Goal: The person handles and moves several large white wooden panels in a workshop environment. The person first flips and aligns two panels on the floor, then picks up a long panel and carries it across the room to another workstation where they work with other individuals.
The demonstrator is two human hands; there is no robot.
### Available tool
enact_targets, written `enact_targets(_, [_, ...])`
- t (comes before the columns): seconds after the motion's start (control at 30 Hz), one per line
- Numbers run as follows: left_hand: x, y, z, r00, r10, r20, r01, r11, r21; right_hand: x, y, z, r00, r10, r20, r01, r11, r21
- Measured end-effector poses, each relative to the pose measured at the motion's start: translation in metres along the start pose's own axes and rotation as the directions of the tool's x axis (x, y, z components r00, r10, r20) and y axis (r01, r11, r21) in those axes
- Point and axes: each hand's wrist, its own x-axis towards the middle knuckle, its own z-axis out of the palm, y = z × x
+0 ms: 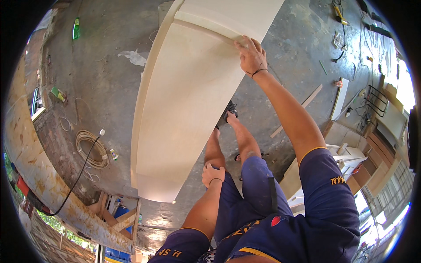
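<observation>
A long pale wooden panel (184, 96) stretches away in front of me, with a raised lip along its left side and a crosswise strip (204, 30) near its far part. My right hand (253, 55) reaches out to the panel's right edge, at the strip's end. Its fingers are spread and bent lightly over the surface; nothing shows in them. My left hand (213, 175) rests on my left knee, right of the panel's near end, its fingers lying loosely over the leg. What supports the panel from below is hidden.
A coil of pale cable (92, 149) lies on the concrete floor at left. Green bottles (76, 28) are farther off. A stained timber beam (48, 175) curves along the left. Wood strips (302, 105), cords and a yellow-handled tool (340, 16) lie at right, near wooden frames (344, 158).
</observation>
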Motion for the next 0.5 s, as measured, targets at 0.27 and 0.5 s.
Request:
enact_targets(0.27, [0.0035,0.003,-0.0039,0.998,-0.031,0.054,0.031,1.0,0.0,0.0014,-0.0007,-0.0026,1.0,-0.003,0.0,0.003,1.0,0.001])
enact_targets(0.5, [0.0037,0.003,-0.005,0.999,-0.025,0.045,0.025,1.0,-0.005,0.0025,-0.0036,-0.0059,1.0,-0.005,0.001,0.005,1.0,0.01])
